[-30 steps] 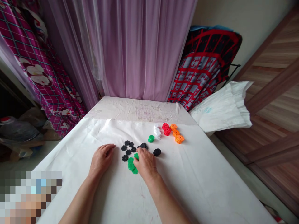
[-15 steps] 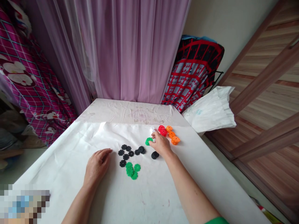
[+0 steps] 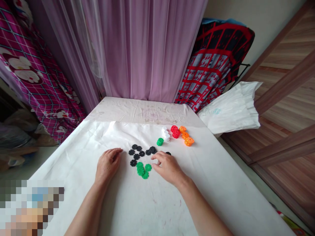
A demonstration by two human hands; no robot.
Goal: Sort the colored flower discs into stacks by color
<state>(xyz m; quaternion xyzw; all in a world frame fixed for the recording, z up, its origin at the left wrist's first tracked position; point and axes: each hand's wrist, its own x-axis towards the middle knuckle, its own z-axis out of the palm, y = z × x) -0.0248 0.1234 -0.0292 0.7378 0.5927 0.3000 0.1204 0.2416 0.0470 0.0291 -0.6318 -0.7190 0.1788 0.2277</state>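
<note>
My right hand [image 3: 166, 165] is open just right of a loose cluster of green notched discs [image 3: 141, 169], its thumb and fingers apart and nothing visible between them. Partly behind that hand lie black discs [image 3: 168, 153]. More black discs [image 3: 136, 156] are scattered between my two hands. My left hand [image 3: 108, 164] rests on the cloth left of them, fingers loosely curled, with nothing visible in it. Farther back stands a small green stack [image 3: 159, 141], beside white discs [image 3: 165, 134], red discs [image 3: 175, 131] and orange discs [image 3: 188, 141] in piles.
A white cloth [image 3: 73, 157] covers the table. At its right back edge is a white bag [image 3: 231, 108]. Purple curtains [image 3: 152, 49] hang behind, and a red-and-black patterned fabric [image 3: 209, 65] covers something at the back right. Wooden doors [image 3: 283, 98] stand on the right.
My right hand has moved from the small green stack back toward me, beside the loose green discs, and its fingers have parted. My left hand stays put. The camera view has shifted slightly.
</note>
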